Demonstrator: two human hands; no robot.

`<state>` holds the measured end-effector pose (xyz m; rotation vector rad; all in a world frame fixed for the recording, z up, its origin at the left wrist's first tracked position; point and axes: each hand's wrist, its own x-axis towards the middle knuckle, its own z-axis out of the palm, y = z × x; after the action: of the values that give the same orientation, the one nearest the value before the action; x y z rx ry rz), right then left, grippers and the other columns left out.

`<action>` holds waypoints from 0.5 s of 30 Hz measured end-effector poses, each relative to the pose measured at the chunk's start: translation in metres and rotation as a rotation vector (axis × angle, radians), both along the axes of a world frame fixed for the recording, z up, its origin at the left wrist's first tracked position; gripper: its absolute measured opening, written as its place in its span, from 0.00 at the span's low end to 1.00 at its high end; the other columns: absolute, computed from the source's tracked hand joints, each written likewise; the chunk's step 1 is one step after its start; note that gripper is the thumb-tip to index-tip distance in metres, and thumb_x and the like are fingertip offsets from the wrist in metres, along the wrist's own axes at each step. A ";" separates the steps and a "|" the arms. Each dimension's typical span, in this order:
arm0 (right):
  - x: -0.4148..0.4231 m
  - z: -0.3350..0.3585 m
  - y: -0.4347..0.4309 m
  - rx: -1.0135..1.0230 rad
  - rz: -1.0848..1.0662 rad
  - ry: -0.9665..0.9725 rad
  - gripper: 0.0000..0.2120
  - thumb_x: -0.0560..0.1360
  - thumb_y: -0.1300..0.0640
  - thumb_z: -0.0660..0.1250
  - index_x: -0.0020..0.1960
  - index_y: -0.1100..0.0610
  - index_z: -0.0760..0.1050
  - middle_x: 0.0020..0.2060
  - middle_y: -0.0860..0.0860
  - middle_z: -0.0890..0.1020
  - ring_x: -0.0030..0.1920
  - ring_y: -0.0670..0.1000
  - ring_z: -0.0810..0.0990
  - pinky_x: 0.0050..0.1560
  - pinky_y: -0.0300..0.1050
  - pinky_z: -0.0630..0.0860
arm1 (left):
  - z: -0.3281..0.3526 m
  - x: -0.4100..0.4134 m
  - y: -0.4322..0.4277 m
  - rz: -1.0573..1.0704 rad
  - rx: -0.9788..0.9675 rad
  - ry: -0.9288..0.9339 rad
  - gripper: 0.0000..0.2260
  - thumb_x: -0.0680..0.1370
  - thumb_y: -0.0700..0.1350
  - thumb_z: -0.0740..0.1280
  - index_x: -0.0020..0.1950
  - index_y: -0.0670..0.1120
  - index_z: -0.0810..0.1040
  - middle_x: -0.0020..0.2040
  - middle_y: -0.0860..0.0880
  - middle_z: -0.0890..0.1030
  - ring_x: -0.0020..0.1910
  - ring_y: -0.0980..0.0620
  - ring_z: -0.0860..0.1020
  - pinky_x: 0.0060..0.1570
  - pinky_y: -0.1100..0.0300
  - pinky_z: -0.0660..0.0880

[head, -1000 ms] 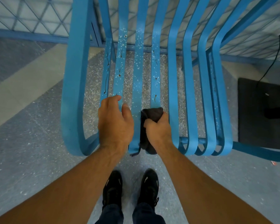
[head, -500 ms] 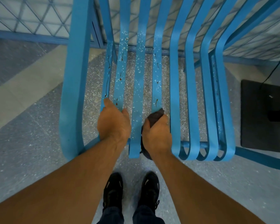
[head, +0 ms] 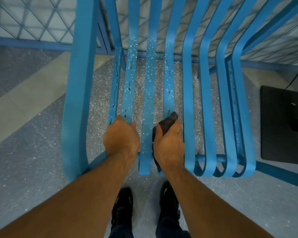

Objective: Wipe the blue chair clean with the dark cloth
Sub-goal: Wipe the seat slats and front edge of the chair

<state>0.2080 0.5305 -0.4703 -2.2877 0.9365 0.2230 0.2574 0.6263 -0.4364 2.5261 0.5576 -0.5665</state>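
The blue chair, made of long curved slats, fills the middle of the head view. Its left slats carry white specks and small brown drips. My left hand grips a slat near the seat's front edge, fingers curled over it. My right hand holds the dark cloth wrapped round the neighbouring slat but one, with the cloth's tip sticking out above my fingers. A strip of cloth hangs below my palm. The slats on the right look free of specks.
A blue wire-mesh fence runs behind the chair. The floor below is speckled grey with a pale stripe at left. A black mat with a cable lies at right. My black shoes stand just before the chair.
My right hand has slid the cloth a little along its slat, away from me. My left hand has kept its grip on its slat. The camera has shifted slightly.
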 end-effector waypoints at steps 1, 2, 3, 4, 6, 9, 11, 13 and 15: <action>0.000 0.002 0.000 0.028 -0.014 0.006 0.28 0.80 0.44 0.58 0.74 0.57 0.57 0.63 0.56 0.75 0.57 0.58 0.77 0.55 0.58 0.78 | 0.000 0.000 0.001 -0.003 -0.004 0.006 0.12 0.80 0.52 0.64 0.55 0.43 0.73 0.47 0.46 0.79 0.41 0.49 0.76 0.36 0.56 0.76; 0.003 0.004 0.000 0.072 -0.022 0.014 0.27 0.80 0.43 0.57 0.73 0.56 0.59 0.61 0.55 0.76 0.55 0.57 0.78 0.54 0.58 0.79 | -0.001 0.000 0.001 -0.004 -0.008 0.010 0.12 0.80 0.52 0.64 0.54 0.43 0.74 0.47 0.46 0.79 0.41 0.49 0.77 0.36 0.55 0.76; 0.005 0.006 -0.003 0.140 -0.041 0.013 0.26 0.80 0.41 0.56 0.71 0.56 0.60 0.59 0.55 0.77 0.53 0.56 0.79 0.52 0.57 0.79 | -0.002 0.001 0.003 0.001 -0.019 0.006 0.13 0.80 0.53 0.64 0.54 0.44 0.74 0.47 0.46 0.80 0.41 0.48 0.78 0.37 0.54 0.77; 0.008 0.015 -0.007 0.236 -0.058 0.016 0.25 0.80 0.40 0.55 0.70 0.56 0.62 0.56 0.54 0.78 0.50 0.54 0.80 0.50 0.54 0.80 | -0.002 0.001 0.003 0.008 -0.037 -0.016 0.13 0.80 0.53 0.64 0.55 0.44 0.74 0.47 0.46 0.80 0.42 0.48 0.79 0.38 0.53 0.78; 0.016 0.023 -0.024 0.434 -0.050 0.133 0.26 0.80 0.37 0.51 0.66 0.57 0.66 0.52 0.53 0.78 0.48 0.50 0.78 0.48 0.44 0.76 | 0.000 -0.001 0.000 -0.003 -0.090 -0.187 0.14 0.80 0.52 0.62 0.59 0.43 0.75 0.53 0.45 0.79 0.50 0.46 0.78 0.48 0.52 0.78; 0.027 0.032 -0.070 0.616 -0.071 0.344 0.37 0.74 0.28 0.53 0.55 0.60 0.78 0.48 0.57 0.82 0.48 0.53 0.80 0.56 0.50 0.76 | 0.010 -0.022 -0.030 -0.108 -0.180 -0.434 0.14 0.81 0.46 0.63 0.62 0.41 0.75 0.59 0.43 0.77 0.57 0.45 0.76 0.57 0.55 0.72; 0.035 0.038 -0.100 0.531 -0.011 0.202 0.26 0.77 0.37 0.61 0.44 0.61 0.80 0.40 0.59 0.84 0.40 0.58 0.83 0.50 0.58 0.80 | 0.012 -0.042 -0.059 -0.181 -0.210 -0.402 0.16 0.80 0.49 0.61 0.62 0.40 0.76 0.56 0.42 0.80 0.53 0.43 0.78 0.52 0.52 0.75; 0.043 0.036 -0.134 0.115 0.252 0.037 0.16 0.79 0.48 0.62 0.45 0.60 0.80 0.39 0.58 0.83 0.41 0.59 0.81 0.46 0.53 0.78 | 0.004 -0.055 -0.084 -0.206 -0.182 -0.274 0.23 0.80 0.54 0.57 0.67 0.39 0.72 0.59 0.41 0.78 0.56 0.41 0.77 0.54 0.49 0.76; 0.052 0.027 -0.166 -0.209 0.389 -0.129 0.15 0.78 0.51 0.61 0.55 0.60 0.79 0.50 0.59 0.82 0.51 0.61 0.79 0.54 0.51 0.75 | -0.006 -0.055 -0.102 -0.118 -0.145 -0.120 0.28 0.81 0.56 0.56 0.74 0.39 0.63 0.67 0.39 0.73 0.63 0.40 0.72 0.61 0.48 0.72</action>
<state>0.2602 0.3645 -0.4433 -2.6309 0.4616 0.1444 0.2028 0.5239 -0.4423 2.4469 0.3134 -0.4753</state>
